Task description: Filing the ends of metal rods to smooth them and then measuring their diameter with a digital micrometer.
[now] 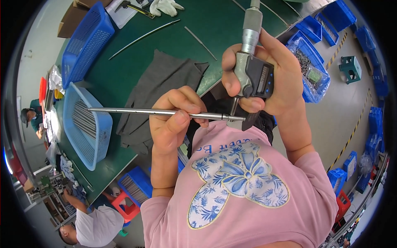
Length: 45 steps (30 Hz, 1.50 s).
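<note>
Over the green bench, head view: the person looks down past a pink shirt (244,198) with a blue flower print, both forearms raised in front of the chest.
Left hand (175,120): clenched round a thin metal rod (136,110), thumb on top and fingers curled under, near the rod's 3 o'clock end; that grip appears to keep the rod level and steady.
Rod: it runs almost flat from 9 o'clock to 3 o'clock, its free end reaching out over the blue basket (101,140) and its near end entering the gauge.
Right hand (273,78): grasping a digital micrometer (254,70), palm round the frame, thumb against the body, barrel pointing to 12 o'clock; the screen is turned toward the face, seemingly so it can be read.
Contact: the rod tip sits at the micrometer's lower end, at about 6 o'clock of the frame; whether the faces press on it cannot be told.
Basket: it lies at 9 o'clock of the left hand and holds many like rods, within easy reach.
Grey cloth (161,91): spread on the green table (124,66) between basket and hands.
Second blue basket (84,41): at 11 o'clock, tipped on its side.
White gloves (165,6): at 12 o'clock, unused.
Blue bin (312,74): at 2 o'clock, lined with a bag of small metal parts.
Another person (93,225): at 7 o'clock, seated apart at a lower bench.
</note>
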Tool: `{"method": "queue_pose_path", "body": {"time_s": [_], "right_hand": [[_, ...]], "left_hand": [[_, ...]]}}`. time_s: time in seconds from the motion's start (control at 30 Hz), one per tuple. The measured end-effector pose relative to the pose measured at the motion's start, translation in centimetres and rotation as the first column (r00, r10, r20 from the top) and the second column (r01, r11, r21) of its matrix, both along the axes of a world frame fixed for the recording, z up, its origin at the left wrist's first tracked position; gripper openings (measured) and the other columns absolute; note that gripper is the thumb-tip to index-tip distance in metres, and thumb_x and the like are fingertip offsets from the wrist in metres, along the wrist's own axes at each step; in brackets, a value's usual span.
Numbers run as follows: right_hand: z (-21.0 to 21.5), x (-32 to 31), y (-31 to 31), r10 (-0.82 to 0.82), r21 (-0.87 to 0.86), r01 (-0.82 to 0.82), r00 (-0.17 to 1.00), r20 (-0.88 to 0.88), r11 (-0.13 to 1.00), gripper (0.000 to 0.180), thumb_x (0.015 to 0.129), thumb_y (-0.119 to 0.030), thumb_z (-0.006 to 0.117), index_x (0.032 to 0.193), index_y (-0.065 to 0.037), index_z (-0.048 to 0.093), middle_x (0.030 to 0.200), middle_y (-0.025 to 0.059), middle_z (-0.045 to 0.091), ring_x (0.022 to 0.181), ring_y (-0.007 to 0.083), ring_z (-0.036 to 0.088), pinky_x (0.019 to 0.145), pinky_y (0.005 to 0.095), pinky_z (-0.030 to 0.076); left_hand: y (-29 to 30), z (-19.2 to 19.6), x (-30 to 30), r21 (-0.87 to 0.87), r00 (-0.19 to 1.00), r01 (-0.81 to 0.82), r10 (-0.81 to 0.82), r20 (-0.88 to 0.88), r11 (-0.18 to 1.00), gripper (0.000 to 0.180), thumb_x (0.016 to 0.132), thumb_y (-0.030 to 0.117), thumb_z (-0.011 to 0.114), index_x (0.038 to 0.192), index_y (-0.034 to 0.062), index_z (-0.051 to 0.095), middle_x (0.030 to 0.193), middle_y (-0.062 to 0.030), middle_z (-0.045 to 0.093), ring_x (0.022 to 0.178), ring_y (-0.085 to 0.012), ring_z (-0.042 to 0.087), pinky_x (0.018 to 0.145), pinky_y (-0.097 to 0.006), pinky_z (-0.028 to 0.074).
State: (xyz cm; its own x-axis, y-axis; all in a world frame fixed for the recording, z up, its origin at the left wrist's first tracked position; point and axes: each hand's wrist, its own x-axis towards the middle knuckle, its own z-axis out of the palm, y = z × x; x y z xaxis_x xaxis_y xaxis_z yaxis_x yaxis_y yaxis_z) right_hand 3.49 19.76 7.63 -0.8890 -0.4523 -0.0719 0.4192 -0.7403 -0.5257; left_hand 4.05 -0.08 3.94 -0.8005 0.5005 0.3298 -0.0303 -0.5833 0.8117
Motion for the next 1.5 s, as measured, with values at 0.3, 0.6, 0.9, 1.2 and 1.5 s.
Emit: {"method": "queue_pose_path", "body": {"time_s": [0.3,0.6,0.9,1.2,1.5], "right_hand": [[-0.1,-0.2,-0.5,0.044,0.022,-0.045,0.999,0.032,0.999,0.061,0.09,-0.044,0.019,0.092,0.009,0.048,0.07,0.025,0.054,0.036,0.0197,0.043,0.031,0.0232,0.037],[-0.1,-0.1,-0.6,0.043,0.046,-0.046,0.998,0.055,0.998,0.062,0.09,-0.045,0.018,0.092,0.009,0.049,0.071,0.0251,0.054,0.035,0.0194,0.043,0.03,0.0232,0.038],[0.1,0.0,-0.7,0.027,0.057,-0.029,0.999,0.043,0.998,0.065,0.088,-0.05,0.022,0.089,0.009,0.051,0.069,0.0247,0.055,0.036,0.0187,0.043,0.03,0.023,0.037],[0.0,0.0,-1.3,0.032,0.143,-0.034,0.999,0.019,0.989,0.067,0.084,-0.056,0.03,0.079,0.006,0.054,0.063,0.0213,0.057,0.03,0.0173,0.044,0.027,0.0211,0.036],[-0.5,0.1,-1.0,0.058,0.014,-0.059,0.996,0.072,0.998,0.069,0.08,-0.056,0.032,0.08,0.008,0.055,0.063,0.0176,0.059,0.035,0.0165,0.047,0.033,0.023,0.038]], "left_hand": [[-0.4,0.1,-0.1,-0.041,1.0,0.009,-0.008,0.013,0.999,0.021,0.081,0.017,0.053,0.083,-0.004,0.052,0.074,-0.0147,0.05,0.061,-0.0176,0.053,0.057,-0.028,0.046],[-0.5,0.1,-0.1,-0.062,1.0,0.002,-0.001,0.026,0.998,0.02,0.08,0.016,0.055,0.082,-0.0041,0.052,0.074,-0.0143,0.05,0.061,-0.0169,0.052,0.057,-0.028,0.046],[-0.5,0.1,0.0,-0.07,0.999,-0.015,0.017,0.03,0.997,0.02,0.079,0.015,0.055,0.082,-0.004,0.052,0.074,-0.0141,0.05,0.061,-0.0165,0.052,0.057,-0.027,0.046],[-0.6,0.2,0.0,-0.084,0.998,-0.01,0.016,0.061,0.996,0.02,0.077,0.016,0.056,0.078,-0.0033,0.051,0.07,-0.0142,0.05,0.057,-0.0176,0.051,0.055,-0.027,0.043],[-0.8,0.0,-0.4,-0.119,0.999,0.011,-0.007,0.034,0.993,0.021,0.077,0.017,0.055,0.079,-0.0029,0.05,0.07,-0.0138,0.049,0.056,-0.0176,0.05,0.053,-0.027,0.044]]}}
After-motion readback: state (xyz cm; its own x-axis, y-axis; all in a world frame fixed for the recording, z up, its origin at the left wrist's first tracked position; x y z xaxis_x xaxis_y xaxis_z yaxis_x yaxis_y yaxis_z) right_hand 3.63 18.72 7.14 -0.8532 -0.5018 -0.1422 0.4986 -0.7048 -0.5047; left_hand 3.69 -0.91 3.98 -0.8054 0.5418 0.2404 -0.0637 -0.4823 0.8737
